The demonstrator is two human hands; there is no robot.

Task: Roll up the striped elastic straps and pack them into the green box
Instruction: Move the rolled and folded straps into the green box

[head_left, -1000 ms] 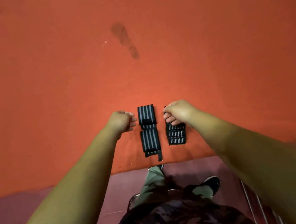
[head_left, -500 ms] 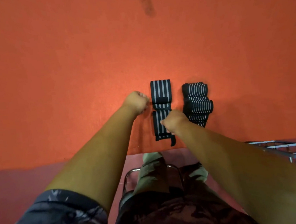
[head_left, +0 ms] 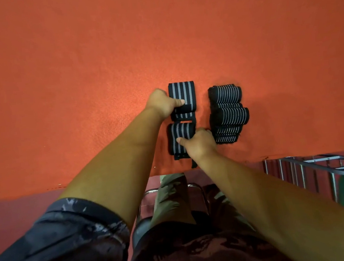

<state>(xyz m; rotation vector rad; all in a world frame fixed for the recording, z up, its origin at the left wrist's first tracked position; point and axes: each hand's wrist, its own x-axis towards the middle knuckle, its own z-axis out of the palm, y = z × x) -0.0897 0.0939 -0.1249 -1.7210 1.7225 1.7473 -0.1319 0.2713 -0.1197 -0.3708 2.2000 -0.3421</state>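
On my feed, two rolled striped straps lie end to end on the orange desk (head_left: 77,76). The left hand (head_left: 162,104) grips the far roll (head_left: 181,90), fingers curled round it and thumb on top. The right hand (head_left: 199,144) pinches the near roll (head_left: 177,133), thumb on its stripes. More straps (head_left: 228,114) are piled just right of both rolls.

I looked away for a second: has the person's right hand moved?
Yes. The right hand left the far end of the thin-striped stack and came leftward and nearer, onto the near wide-striped roll.
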